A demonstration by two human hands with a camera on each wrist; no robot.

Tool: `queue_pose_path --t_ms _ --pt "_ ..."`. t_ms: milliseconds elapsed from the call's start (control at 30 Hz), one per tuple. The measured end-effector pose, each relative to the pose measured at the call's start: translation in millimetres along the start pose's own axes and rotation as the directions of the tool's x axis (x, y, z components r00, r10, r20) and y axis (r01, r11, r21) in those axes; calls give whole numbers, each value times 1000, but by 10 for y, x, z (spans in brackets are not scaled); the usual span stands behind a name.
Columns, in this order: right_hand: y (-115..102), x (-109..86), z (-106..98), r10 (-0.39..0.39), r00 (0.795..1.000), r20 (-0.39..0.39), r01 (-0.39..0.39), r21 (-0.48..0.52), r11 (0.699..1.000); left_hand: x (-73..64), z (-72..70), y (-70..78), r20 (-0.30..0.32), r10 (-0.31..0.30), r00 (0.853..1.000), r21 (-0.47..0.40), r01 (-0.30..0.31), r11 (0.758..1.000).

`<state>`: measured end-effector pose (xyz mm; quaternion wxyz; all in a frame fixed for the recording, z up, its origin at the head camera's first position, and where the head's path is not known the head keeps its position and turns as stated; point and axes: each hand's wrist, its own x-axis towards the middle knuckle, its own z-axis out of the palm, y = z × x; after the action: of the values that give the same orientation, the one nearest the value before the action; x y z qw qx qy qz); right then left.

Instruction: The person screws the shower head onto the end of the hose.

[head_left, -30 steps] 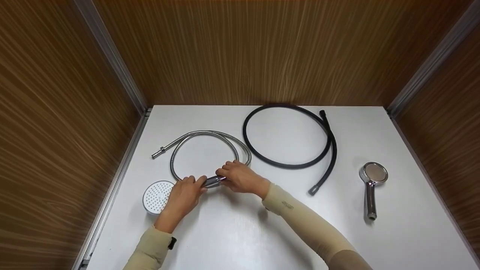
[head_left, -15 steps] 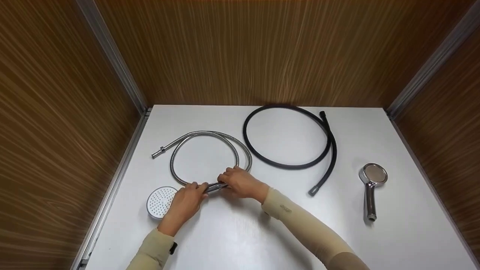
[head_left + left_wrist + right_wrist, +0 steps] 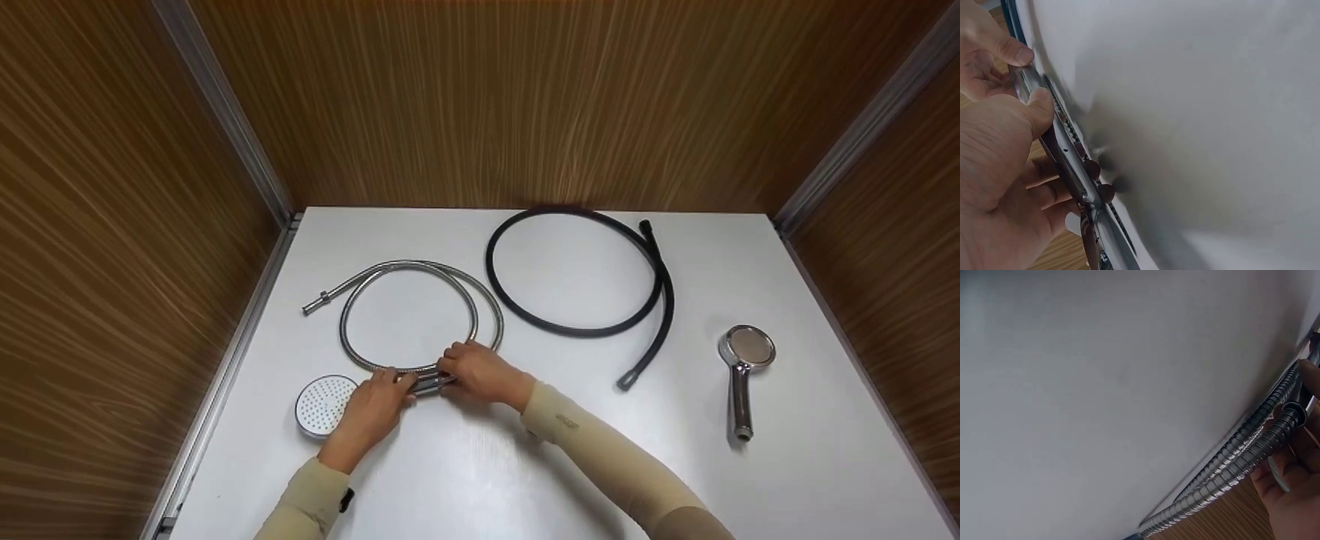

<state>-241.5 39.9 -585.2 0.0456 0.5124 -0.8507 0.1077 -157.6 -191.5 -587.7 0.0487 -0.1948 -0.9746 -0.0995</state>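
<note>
My left hand [image 3: 373, 409] grips the chrome handle [image 3: 1069, 152] of a shower head whose round white spray face [image 3: 325, 405], dotted with nozzles, shows left of the wrist. In the left wrist view the thumb lies along the handle and the fingers wrap beneath it. My right hand [image 3: 484, 373] pinches the end fitting [image 3: 1296, 413] of a coiled metal shower hose [image 3: 472, 300], right at the handle's end. The ribbed hose [image 3: 1224, 475] runs away from that fitting in the right wrist view. The joint itself is mostly hidden by fingers.
The hose's free end [image 3: 316, 303] lies at the left on the white table [image 3: 480, 480]. A black hose [image 3: 585, 331] is looped at the back centre, its grey end [image 3: 627, 381] pointing forward. At the right lies a second chrome hand shower [image 3: 741, 397]. Wood-grain panels [image 3: 480, 105] enclose the table.
Both hands, with the shower head and hose end, have come slightly towards the person and lower in the head view. The white spray face has shifted a little right. Both grips stay the same.
</note>
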Motion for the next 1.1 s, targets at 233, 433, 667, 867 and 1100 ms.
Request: queue_pose_path --t_ms 233,433,667,867,1100 --pt "-25 3 25 1 1000 5 -1 -2 1000 -31 23 -7 -16 -1 1000 25 1 1000" --pt "-23 20 31 -3 1000 -10 3 16 1000 -44 46 -7 -44 3 999 53 0 999" --pt "-28 38 45 -1 1000 -11 1 12 1000 -60 86 -2 -82 18 996 110 -9 994" --pt "-27 38 42 5 1000 -3 -5 14 1000 -65 99 -2 -102 26 994 124 -14 992" --pt "1 21 38 31 999 10 -31 18 999 -56 89 1 -111 17 994 92 -7 996"
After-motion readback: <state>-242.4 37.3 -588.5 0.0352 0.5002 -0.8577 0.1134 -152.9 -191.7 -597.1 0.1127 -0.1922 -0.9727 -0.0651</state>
